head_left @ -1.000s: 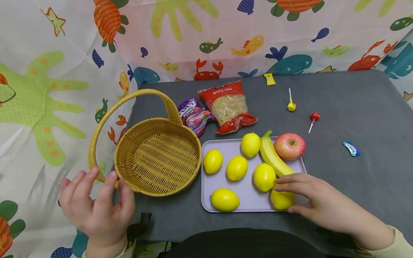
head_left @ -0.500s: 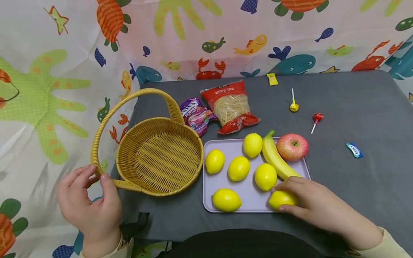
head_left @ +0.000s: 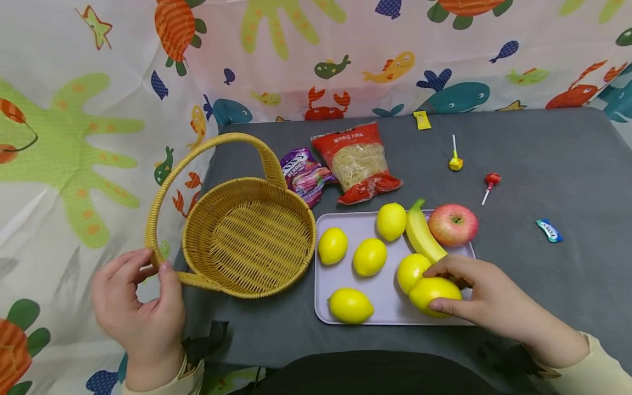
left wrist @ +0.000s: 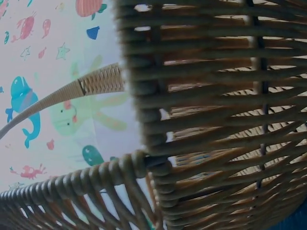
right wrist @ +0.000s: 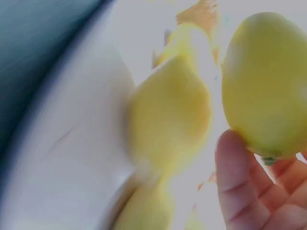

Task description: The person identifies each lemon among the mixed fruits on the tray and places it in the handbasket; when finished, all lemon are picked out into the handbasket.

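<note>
My left hand (head_left: 140, 312) pinches the handle base of the empty wicker basket (head_left: 259, 247). The left wrist view is filled by the basket's weave (left wrist: 220, 72), and no fingers show there. My right hand (head_left: 494, 293) grips a lemon (head_left: 429, 297) between thumb and fingers, over the front right of the lilac tray (head_left: 395, 314). Seen from the right wrist, the gripped lemon (right wrist: 268, 81) is held up at the fingertips. It overlaps another lemon (head_left: 411, 271) in the head view. Several more lemons, a banana (head_left: 422, 236) and an apple (head_left: 453, 225) lie on the tray.
Behind the tray lie a purple berry candy bag (head_left: 305, 176) and a red pasta bag (head_left: 359, 162). A yellow lollipop (head_left: 456, 163), a red lollipop (head_left: 492, 179), a blue wrapped candy (head_left: 549, 231) and a yellow packet (head_left: 422, 120) are scattered right. A printed curtain (head_left: 291, 71) hangs behind.
My left hand has closed on the basket's handle. My right hand has taken hold of the front right lemon and raised it slightly.
</note>
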### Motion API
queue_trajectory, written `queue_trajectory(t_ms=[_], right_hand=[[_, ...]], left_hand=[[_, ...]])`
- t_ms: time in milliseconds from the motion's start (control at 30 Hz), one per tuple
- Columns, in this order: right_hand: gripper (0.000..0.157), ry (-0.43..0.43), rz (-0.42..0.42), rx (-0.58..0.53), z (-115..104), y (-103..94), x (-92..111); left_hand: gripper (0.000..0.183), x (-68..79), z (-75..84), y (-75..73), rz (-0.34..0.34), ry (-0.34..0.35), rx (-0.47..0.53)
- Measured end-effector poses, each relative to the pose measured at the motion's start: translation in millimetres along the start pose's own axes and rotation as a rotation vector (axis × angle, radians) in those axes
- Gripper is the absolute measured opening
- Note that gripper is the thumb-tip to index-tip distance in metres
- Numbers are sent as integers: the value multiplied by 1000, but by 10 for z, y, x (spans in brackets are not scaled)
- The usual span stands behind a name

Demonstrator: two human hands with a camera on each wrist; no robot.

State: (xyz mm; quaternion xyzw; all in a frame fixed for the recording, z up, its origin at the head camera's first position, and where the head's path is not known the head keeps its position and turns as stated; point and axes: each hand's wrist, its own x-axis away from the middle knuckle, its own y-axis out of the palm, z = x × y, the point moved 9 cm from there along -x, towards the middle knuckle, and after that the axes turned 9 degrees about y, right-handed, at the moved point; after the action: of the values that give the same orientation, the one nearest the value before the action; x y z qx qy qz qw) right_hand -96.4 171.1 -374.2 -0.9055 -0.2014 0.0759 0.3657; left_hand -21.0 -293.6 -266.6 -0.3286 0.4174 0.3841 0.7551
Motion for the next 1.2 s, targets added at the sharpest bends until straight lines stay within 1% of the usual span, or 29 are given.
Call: queue_trajectory(t_ms=[100, 167, 267, 367, 500, 567, 633, 767, 867, 933, 1033, 1100, 1200], right_hand=[[32, 67, -74, -149, -167, -11, -213], [26, 118, -123, -239, -300, 26, -398], [24, 165, -193, -303, -547, 136, -717], [28, 135, -239, -279, -834, 309, -1055], [30, 98, -284, -205, -1146, 641, -1467], [30, 90, -317, -174, -1258, 842, -1629], [33, 66, -359, -132, -1356, 1055, -1744], [36, -38, -437, -1, -1552, 1442, -1848], [39, -102, -472, 141, -1635, 1658, -1862], [42, -126, -483, 240, -1658, 1766, -1861], [42, -139, -509, 351, -1665, 1896, -1848], [40, -140, -522, 403, -1655, 1962, -1839], [37, -144, -524, 447, -1642, 2023, -1834]], left_hand=[[23, -44, 39, 5, -16, -5, 17], [22, -72, 61, 10, -29, -13, 33], [22, -114, 84, 32, -61, -16, 55], [22, -139, 94, 52, -100, -5, 57], [22, -142, 81, 50, -124, 15, 45], [22, -137, 67, 42, -129, 26, 37], [23, -128, 50, 34, -135, 32, 34], [22, -109, 23, 25, -144, 41, 39], [23, -97, 13, 24, -139, 46, 47], [22, -92, 11, 23, -134, 50, 52], [22, -93, 11, 23, -128, 55, 58], [22, -93, 10, 24, -127, 56, 59], [22, -92, 5, 22, -127, 51, 57]])
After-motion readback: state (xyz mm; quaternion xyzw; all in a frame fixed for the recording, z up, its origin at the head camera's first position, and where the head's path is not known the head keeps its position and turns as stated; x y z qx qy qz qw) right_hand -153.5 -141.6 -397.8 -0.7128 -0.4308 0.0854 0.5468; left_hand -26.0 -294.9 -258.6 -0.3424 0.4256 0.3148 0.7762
